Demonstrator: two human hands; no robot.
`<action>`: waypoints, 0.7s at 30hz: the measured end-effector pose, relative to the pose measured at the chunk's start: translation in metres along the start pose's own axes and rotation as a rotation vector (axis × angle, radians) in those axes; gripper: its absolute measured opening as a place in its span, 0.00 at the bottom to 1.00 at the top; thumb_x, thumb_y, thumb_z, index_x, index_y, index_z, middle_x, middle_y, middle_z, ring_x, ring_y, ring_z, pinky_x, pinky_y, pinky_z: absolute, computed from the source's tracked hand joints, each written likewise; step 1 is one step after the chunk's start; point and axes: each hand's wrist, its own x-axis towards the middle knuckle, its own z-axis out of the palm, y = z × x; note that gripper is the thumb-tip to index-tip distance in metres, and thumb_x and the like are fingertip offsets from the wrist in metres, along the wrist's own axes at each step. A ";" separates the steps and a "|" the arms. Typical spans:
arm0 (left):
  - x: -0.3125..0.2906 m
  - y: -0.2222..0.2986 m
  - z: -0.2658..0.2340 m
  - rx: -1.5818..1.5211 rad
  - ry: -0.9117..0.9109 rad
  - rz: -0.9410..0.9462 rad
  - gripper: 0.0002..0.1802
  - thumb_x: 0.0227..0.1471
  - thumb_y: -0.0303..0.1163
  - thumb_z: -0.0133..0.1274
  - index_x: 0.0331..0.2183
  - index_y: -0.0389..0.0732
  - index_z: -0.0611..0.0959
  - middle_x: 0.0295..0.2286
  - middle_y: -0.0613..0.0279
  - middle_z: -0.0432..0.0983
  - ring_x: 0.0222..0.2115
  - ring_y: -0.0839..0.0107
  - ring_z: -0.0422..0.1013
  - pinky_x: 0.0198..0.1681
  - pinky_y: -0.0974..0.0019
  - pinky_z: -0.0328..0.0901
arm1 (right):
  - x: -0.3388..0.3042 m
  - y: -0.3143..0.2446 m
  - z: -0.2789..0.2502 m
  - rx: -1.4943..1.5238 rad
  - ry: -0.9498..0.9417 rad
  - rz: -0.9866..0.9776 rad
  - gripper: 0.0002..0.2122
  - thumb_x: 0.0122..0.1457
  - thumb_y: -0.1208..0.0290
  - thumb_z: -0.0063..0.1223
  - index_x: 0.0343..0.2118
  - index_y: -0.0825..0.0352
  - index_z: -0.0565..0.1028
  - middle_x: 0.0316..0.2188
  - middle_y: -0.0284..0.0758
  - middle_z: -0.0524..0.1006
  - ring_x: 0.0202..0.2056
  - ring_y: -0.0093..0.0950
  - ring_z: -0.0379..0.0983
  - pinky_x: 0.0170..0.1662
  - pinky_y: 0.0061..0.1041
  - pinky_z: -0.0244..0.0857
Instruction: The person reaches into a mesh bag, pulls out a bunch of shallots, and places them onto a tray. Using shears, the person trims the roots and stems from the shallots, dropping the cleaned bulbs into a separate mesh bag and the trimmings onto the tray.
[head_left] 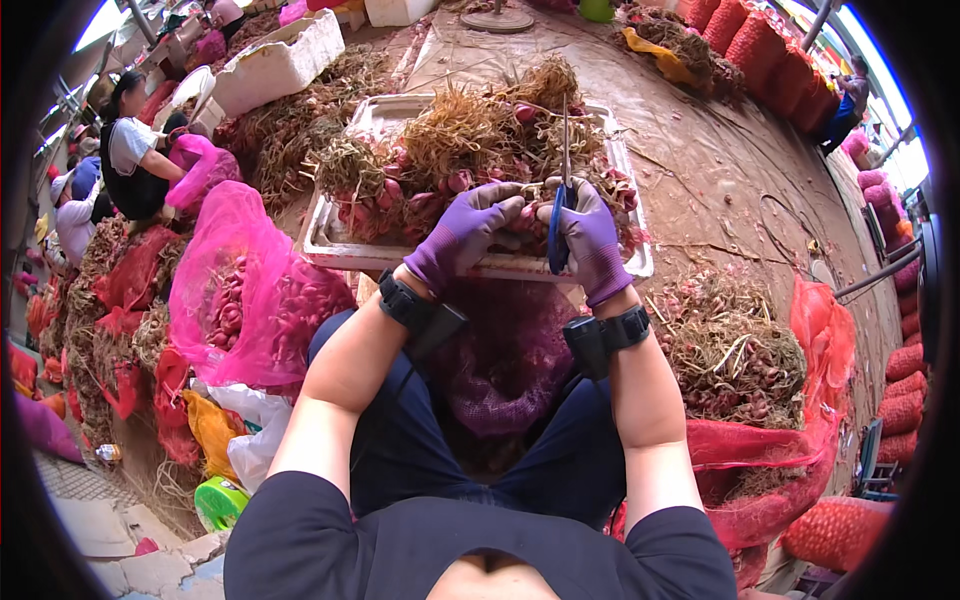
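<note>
My left hand (466, 235), in a purple and grey work glove, is closed with thumb and fingertips together at the near side of a heap of shallots. A shallot by its dry stem seems pinched there, partly hidden by the fingers. Close beside it, my right hand (590, 238), gloved alike, grips scissors with blue handles (556, 232); their blades point away from me over the heap. The shallots (385, 192), reddish with dry roots and straw-coloured tops (455, 130), fill a white foam tray (330, 252) in front of my knees.
A purple mesh bag (505, 370) hangs open between my legs. At left stands a pink net bag of shallots (235, 290); at right lies a shallot pile (735, 350) on red netting (765, 445). Another person (135, 150) sits at far left near a white foam box (280, 65).
</note>
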 end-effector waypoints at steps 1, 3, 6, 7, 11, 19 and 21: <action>0.000 0.000 -0.001 -0.072 -0.014 -0.024 0.18 0.59 0.35 0.47 0.49 0.38 0.72 0.31 0.70 0.75 0.30 0.78 0.72 0.32 0.74 0.68 | 0.001 0.002 -0.001 0.047 -0.005 0.013 0.18 0.48 0.81 0.57 0.43 0.69 0.67 0.29 0.30 0.72 0.28 0.19 0.72 0.31 0.17 0.69; 0.002 -0.004 -0.008 -0.128 -0.043 -0.004 0.19 0.59 0.35 0.47 0.50 0.38 0.72 0.32 0.69 0.75 0.31 0.78 0.72 0.34 0.73 0.69 | -0.001 -0.001 0.002 0.069 0.002 0.032 0.18 0.49 0.81 0.57 0.43 0.69 0.67 0.29 0.31 0.73 0.28 0.20 0.73 0.31 0.17 0.70; 0.007 -0.006 -0.009 -0.152 -0.026 0.012 0.19 0.59 0.35 0.47 0.49 0.37 0.72 0.33 0.66 0.75 0.32 0.77 0.72 0.36 0.72 0.69 | -0.007 -0.012 0.012 0.124 0.012 0.052 0.17 0.49 0.80 0.57 0.43 0.70 0.67 0.30 0.33 0.74 0.30 0.22 0.74 0.32 0.19 0.71; 0.011 -0.006 -0.003 -0.124 0.014 0.007 0.18 0.59 0.35 0.47 0.49 0.36 0.72 0.34 0.66 0.75 0.33 0.77 0.72 0.38 0.71 0.69 | -0.008 -0.016 0.012 0.155 0.021 0.052 0.16 0.50 0.80 0.56 0.42 0.70 0.67 0.31 0.34 0.74 0.31 0.23 0.74 0.33 0.20 0.71; 0.003 0.004 0.011 0.161 0.057 0.087 0.18 0.58 0.34 0.47 0.47 0.35 0.74 0.36 0.64 0.75 0.37 0.76 0.71 0.40 0.70 0.68 | -0.011 -0.018 0.013 -0.087 0.090 -0.126 0.14 0.46 0.77 0.60 0.35 0.67 0.68 0.26 0.29 0.71 0.27 0.19 0.69 0.30 0.19 0.67; -0.003 0.002 0.000 0.080 0.027 0.034 0.14 0.62 0.39 0.41 0.39 0.42 0.76 0.26 0.74 0.70 0.26 0.85 0.66 0.30 0.77 0.64 | -0.003 0.000 0.031 0.067 0.168 -0.233 0.17 0.48 0.81 0.58 0.40 0.66 0.66 0.23 0.25 0.66 0.23 0.14 0.63 0.25 0.15 0.61; 0.007 -0.011 -0.002 -0.129 -0.099 0.146 0.15 0.62 0.38 0.40 0.41 0.39 0.75 0.28 0.74 0.70 0.28 0.85 0.65 0.33 0.78 0.64 | -0.017 -0.022 0.032 0.333 0.154 -0.016 0.17 0.49 0.81 0.58 0.41 0.67 0.66 0.23 0.25 0.66 0.23 0.14 0.63 0.25 0.14 0.61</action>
